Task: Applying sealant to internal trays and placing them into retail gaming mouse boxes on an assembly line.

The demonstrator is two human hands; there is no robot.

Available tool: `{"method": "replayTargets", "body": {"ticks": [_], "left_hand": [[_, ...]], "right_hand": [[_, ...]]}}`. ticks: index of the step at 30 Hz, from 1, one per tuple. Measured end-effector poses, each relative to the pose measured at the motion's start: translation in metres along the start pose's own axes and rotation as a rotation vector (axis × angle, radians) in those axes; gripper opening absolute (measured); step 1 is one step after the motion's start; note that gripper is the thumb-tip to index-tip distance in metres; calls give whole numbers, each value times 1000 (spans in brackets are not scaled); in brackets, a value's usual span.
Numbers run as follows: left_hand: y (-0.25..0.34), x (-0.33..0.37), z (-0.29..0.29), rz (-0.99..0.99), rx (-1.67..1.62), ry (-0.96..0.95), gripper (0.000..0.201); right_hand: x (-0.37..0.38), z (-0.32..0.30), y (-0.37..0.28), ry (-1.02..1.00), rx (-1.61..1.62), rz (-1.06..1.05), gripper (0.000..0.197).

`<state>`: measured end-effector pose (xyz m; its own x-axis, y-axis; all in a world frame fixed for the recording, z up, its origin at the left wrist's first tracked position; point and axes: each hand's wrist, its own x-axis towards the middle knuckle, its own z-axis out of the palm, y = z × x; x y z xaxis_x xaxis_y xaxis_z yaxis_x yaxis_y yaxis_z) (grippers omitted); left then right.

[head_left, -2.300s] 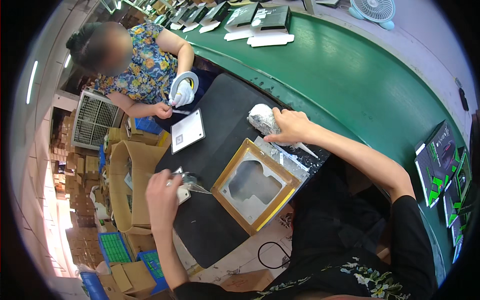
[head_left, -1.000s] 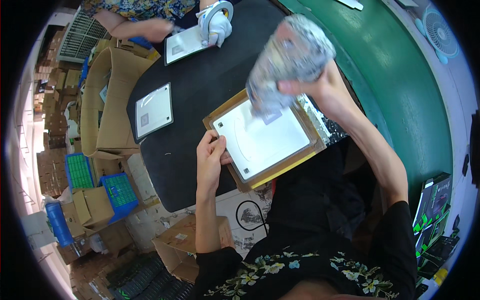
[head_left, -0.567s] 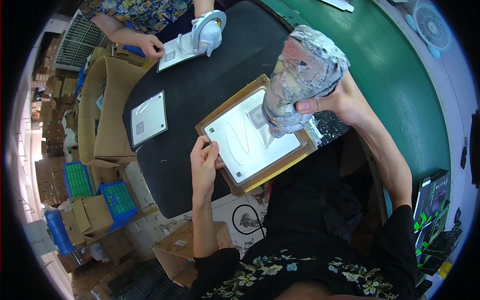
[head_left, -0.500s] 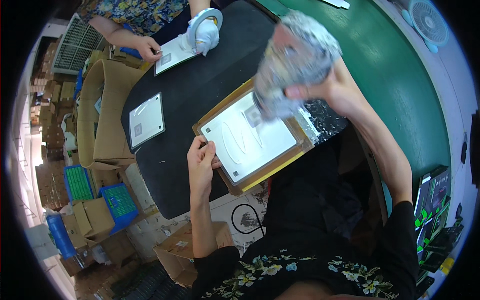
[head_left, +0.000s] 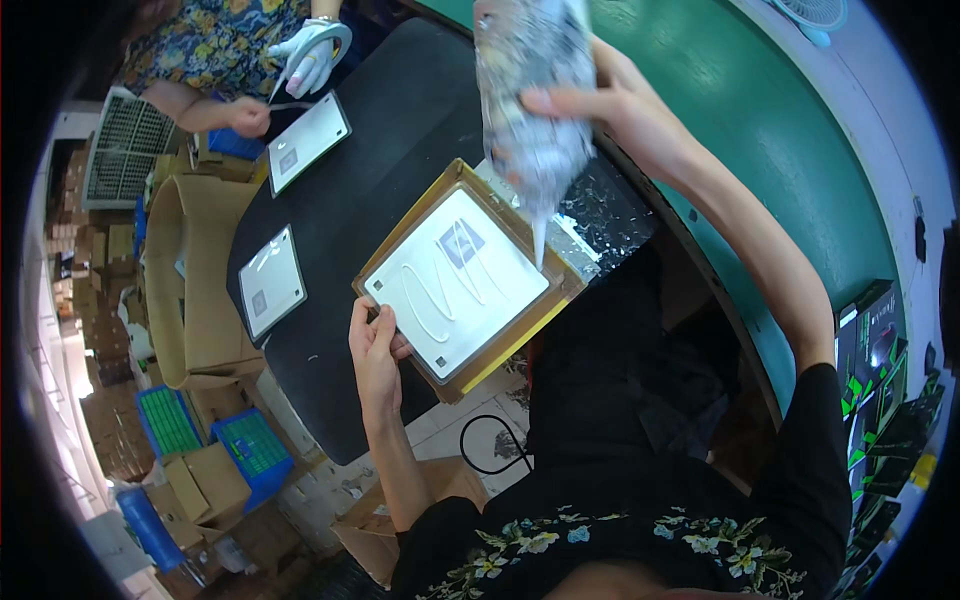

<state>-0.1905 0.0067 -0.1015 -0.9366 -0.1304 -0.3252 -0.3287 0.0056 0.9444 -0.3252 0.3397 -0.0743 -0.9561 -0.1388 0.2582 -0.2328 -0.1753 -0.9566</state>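
My right hand point(head_left: 625, 110) is closed around a bulky glue bottle point(head_left: 535, 100) wrapped in crinkled, silvery film. The bottle tilts tip-down, and its pale nozzle is at the right edge of a flat white panel point(head_left: 510, 290). A wavy bead of clear or whitish glue runs over the panel, crossing a grey printed square. Beneath the panel lies a shallow brown, yellow-edged tray point(head_left: 455, 180). My left hand point(head_left: 375, 345) grips the panel's left corner, thumb on top; its other fingertips are partly hidden.
A co-worker's gloved hand point(head_left: 308, 60) holds a tape roll above another panel point(head_left: 320, 140); their bare hand point(head_left: 248, 117) is beside it. A third panel point(head_left: 278, 300) lies on the black table point(head_left: 385, 130). A cardboard box point(head_left: 215, 330) stands left; a green surface point(head_left: 790, 190) lies right.
The bottle has swung more upright, its nozzle now showing at the panel's right side. The glue bead reaches further right. The co-worker's hands have drawn back from the far panel, pulling a strip.
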Motion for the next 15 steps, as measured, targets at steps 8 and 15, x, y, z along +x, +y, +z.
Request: {"method": "replayTargets", "body": {"ticks": [8, 15], "left_hand": [[-5, 4, 7, 15, 48, 63, 8], [-7, -1, -7, 27, 91, -12, 11]], "right_hand": [[44, -17, 72, -341, -960, 357, 91], [132, -56, 58, 2, -1263, 27, 63]]}}
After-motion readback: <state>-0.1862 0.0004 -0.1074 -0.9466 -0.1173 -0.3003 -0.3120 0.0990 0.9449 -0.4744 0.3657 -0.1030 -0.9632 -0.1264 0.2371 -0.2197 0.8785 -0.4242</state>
